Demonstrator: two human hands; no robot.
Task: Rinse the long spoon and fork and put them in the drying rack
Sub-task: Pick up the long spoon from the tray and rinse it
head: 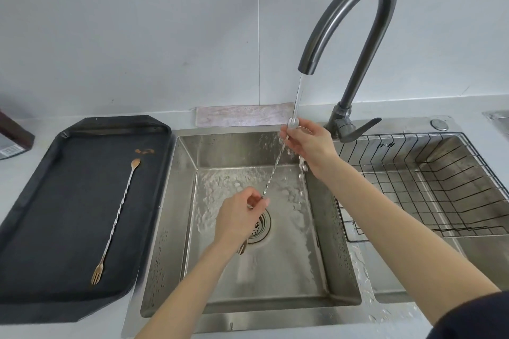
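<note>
Over the left sink basin (176, 201) I hold one long twisted-stem spoon-and-fork utensil (274, 170) slanted under the running tap. My right hand (308, 143) pinches its spoon end right in the water stream. My left hand (239, 219) grips the stem lower down, and the fork tines stick out below that hand near the drain. A second long utensil (118, 217), with a spoon at the top and a gold fork at the bottom, lies on the black tray (55, 303) at the left. The wire drying rack (429, 190) sits in the right basin and holds nothing.
The dark curved faucet (355, 36) arches over the sink, its lever (358, 129) behind my right wrist. A pale cloth (242, 115) lies behind the basin. Brown crumbs (144, 151) sit on the tray. Water droplets wet the divider between the basins.
</note>
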